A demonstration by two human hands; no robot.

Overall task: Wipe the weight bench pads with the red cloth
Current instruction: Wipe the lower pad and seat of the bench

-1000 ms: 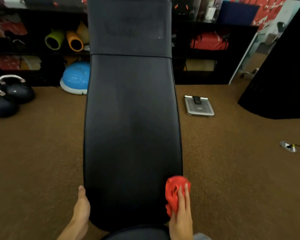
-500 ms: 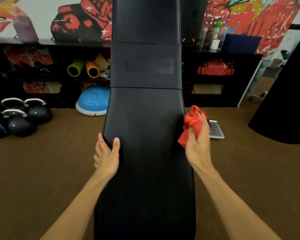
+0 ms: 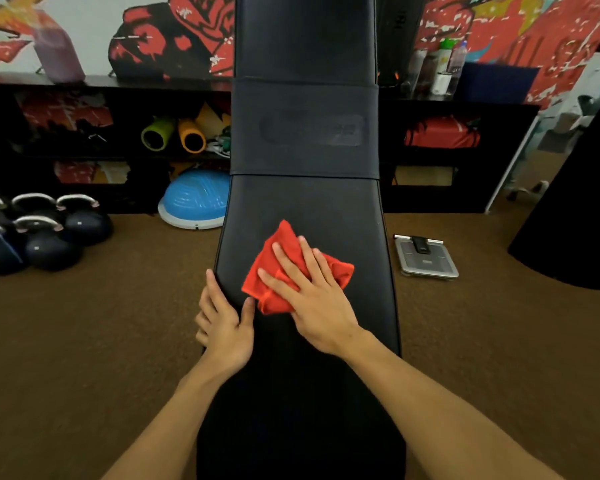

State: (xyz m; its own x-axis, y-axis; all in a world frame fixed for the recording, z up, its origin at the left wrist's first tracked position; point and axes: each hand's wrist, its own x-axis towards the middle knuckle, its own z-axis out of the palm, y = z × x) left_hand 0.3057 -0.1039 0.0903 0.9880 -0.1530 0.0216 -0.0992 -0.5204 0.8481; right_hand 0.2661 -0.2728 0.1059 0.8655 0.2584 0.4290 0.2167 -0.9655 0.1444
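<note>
A long black weight bench pad [image 3: 343,209] runs straight away from me down the middle of the view, crossed by a wide band farther up. A crumpled red cloth [image 3: 284,251] lies on the pad. My right hand [image 3: 312,292] presses flat on the cloth with fingers spread. My left hand [image 3: 224,323] grips the pad's left edge, thumb on top, just beside the cloth.
Several dark kettlebells [image 3: 42,233] sit on the brown carpet at left, with a blue balance dome [image 3: 194,199] behind them. A grey scale [image 3: 426,258] lies right of the bench. Black shelves [image 3: 465,157] line the back wall. A dark object [image 3: 575,216] stands at right.
My right hand has moved the cloth from the pad's right edge onto the pad's top, left of centre, and spread flat over it. My left hand stays on the left edge.
</note>
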